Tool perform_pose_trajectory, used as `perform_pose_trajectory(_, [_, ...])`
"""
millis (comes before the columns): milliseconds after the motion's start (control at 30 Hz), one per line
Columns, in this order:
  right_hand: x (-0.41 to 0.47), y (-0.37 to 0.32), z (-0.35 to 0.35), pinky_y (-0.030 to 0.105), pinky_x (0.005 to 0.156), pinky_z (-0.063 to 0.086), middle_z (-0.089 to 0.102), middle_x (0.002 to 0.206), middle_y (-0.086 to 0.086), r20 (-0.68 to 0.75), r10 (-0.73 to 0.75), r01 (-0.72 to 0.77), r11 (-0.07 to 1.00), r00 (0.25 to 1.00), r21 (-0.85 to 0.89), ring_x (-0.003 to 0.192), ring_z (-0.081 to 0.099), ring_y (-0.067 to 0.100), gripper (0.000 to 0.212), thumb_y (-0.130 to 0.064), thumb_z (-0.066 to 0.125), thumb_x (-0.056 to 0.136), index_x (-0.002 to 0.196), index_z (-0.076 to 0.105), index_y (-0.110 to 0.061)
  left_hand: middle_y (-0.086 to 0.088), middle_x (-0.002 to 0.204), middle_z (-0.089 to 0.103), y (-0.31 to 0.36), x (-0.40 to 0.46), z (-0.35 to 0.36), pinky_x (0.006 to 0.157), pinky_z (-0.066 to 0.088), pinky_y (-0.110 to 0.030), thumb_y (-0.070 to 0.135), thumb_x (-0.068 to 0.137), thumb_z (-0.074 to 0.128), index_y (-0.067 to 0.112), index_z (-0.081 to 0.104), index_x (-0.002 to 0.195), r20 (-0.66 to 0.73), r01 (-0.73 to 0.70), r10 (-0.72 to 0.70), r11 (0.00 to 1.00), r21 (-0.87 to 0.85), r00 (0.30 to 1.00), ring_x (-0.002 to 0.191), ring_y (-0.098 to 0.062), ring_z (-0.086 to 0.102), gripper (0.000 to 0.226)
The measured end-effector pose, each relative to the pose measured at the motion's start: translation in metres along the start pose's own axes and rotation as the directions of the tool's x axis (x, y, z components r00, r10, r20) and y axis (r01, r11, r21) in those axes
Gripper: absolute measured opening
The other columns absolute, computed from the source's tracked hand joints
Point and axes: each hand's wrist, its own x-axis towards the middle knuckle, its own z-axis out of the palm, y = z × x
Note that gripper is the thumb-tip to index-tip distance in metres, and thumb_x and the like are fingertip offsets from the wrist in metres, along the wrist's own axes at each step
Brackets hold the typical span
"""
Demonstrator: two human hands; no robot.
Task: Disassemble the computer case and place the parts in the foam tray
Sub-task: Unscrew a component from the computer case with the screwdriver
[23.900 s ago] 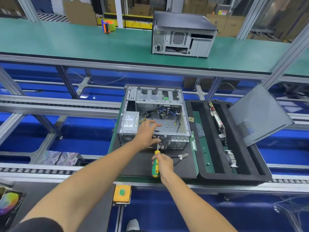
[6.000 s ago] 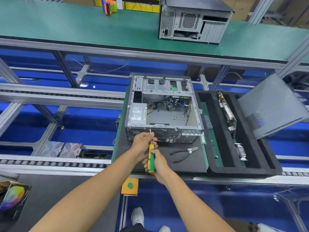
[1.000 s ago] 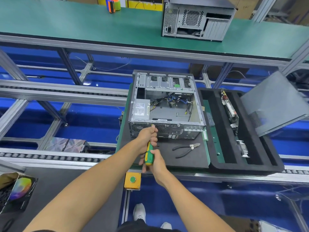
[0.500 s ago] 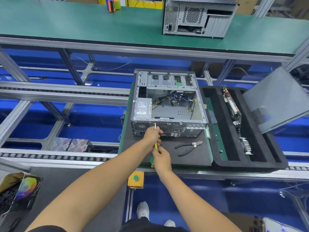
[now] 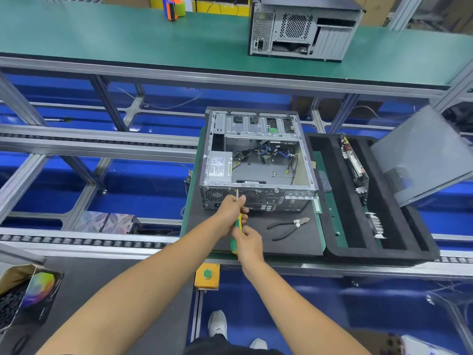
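Left hand (image 5: 230, 213) clenched around the thin steel shaft of a screwdriver (image 5: 236, 231), tip against the perforated rear panel of the open computer case (image 5: 258, 160). Right hand (image 5: 247, 242) just behind, grip wrapped on the green-and-yellow handle. Boxy grey sheet-metal case lying on a dark mat, tangled cables inside. Black-handled pliers (image 5: 288, 228) flat on the mat nearby. Further right, black foam tray (image 5: 378, 252) with long slots holding upright circuit cards; flat grey side panel (image 5: 422, 155) tilted against its far edge.
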Motion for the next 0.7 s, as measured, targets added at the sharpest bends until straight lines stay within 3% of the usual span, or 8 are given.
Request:
perform_pose_trajectory(67, [-0.005,0.0,0.002,0.032,0.057,0.035,0.057,0.063,-0.007,-0.112,-0.016,-0.003,0.986,0.994,-0.166,0.062,0.052,0.017,0.034,-0.048,0.057,0.089,0.068,0.051,-0.023,-0.008,0.08,0.055,-0.001,0.0,0.004,0.052,0.042,-0.029,0.029,0.109,0.049,0.012,0.043,0.101,-0.031,0.01,-0.008,0.997,0.072,0.999,0.056,-0.016,0.045,0.019])
perform_pose_trajectory(133, [-0.005,0.001,0.005,0.033,0.061,0.039,0.063,0.071,-0.005,-0.115,-0.032,0.002,0.968,0.993,-0.249,0.068,0.058,0.017,0.033,-0.05,0.052,0.092,0.075,0.056,-0.022,-0.005,0.076,0.049,0.001,0.002,0.005,0.049,0.038,-0.028,0.029,0.11,0.045,0.012,0.048,0.102,-0.073,0.021,-0.015,0.995,0.094,0.997,0.055,-0.015,0.04,0.019])
perform_pose_trajectory(233, [-0.002,-0.007,0.004,0.032,0.058,0.044,0.066,0.078,0.003,0.034,0.036,-0.037,0.999,0.999,0.002,0.069,0.062,0.023,0.029,-0.042,0.046,0.093,0.087,0.061,-0.019,0.001,0.064,0.035,0.003,0.006,0.004,0.039,0.029,-0.023,0.027,0.112,0.037,0.01,0.049,0.098,-0.046,0.023,-0.024,0.999,-0.029,0.999,0.045,-0.01,0.03,0.025])
perform_pose_trajectory(300, [-0.001,-0.009,-0.002,0.025,0.046,0.041,0.068,0.069,0.009,0.183,0.15,-0.185,0.964,0.972,0.192,0.051,0.06,0.021,0.035,-0.036,0.039,0.1,0.09,0.061,-0.011,0.003,0.061,0.031,0.002,0.006,0.004,0.036,0.025,-0.021,0.027,0.113,0.038,0.013,0.045,0.092,-0.018,0.021,-0.023,0.991,-0.131,1.0,0.041,-0.007,0.025,0.026])
perform_pose_trajectory(400, [0.002,-0.003,-0.006,0.024,0.045,0.039,0.069,0.063,0.013,0.286,0.199,-0.281,0.917,0.937,0.284,0.041,0.054,0.02,0.047,-0.035,0.032,0.104,0.085,0.063,-0.005,0.002,0.061,0.036,-0.003,0.005,0.001,0.036,0.027,-0.021,0.031,0.111,0.044,0.014,0.04,0.081,0.036,0.034,-0.025,0.967,-0.253,0.999,0.043,-0.008,0.028,0.035])
perform_pose_trajectory(500, [0.005,0.0,-0.006,0.026,0.049,0.042,0.069,0.064,0.01,0.241,0.203,-0.267,0.924,0.949,0.274,0.047,0.057,0.017,0.037,-0.03,0.042,0.102,0.088,0.065,-0.006,-0.003,0.071,0.05,-0.006,0.004,-0.002,0.042,0.039,-0.024,0.031,0.11,0.047,0.011,0.044,0.087,0.015,-0.011,0.015,0.972,-0.235,1.0,0.051,-0.011,0.041,0.031])
perform_pose_trajectory(600, [0.007,0.0,-0.006,0.028,0.051,0.047,0.068,0.072,0.009,0.153,0.133,-0.164,0.963,0.979,0.214,0.055,0.061,0.017,0.017,-0.021,0.055,0.095,0.089,0.064,-0.008,-0.008,0.088,0.063,-0.01,0.005,-0.005,0.06,0.048,-0.03,0.026,0.106,0.056,0.012,0.05,0.093,-0.097,-0.119,0.111,0.989,-0.085,0.989,0.067,-0.014,0.052,0.02])
perform_pose_trajectory(700, [0.007,0.002,-0.007,0.024,0.049,0.049,0.06,0.08,0.009,0.063,0.036,-0.048,0.981,0.997,0.188,0.064,0.057,0.017,0.009,-0.014,0.06,0.091,0.087,0.056,-0.007,-0.006,0.08,0.061,-0.013,0.009,-0.009,0.066,0.05,-0.034,0.026,0.097,0.072,0.014,0.061,0.092,-0.18,-0.137,0.138,0.99,0.018,0.974,0.07,-0.017,0.054,0.017])
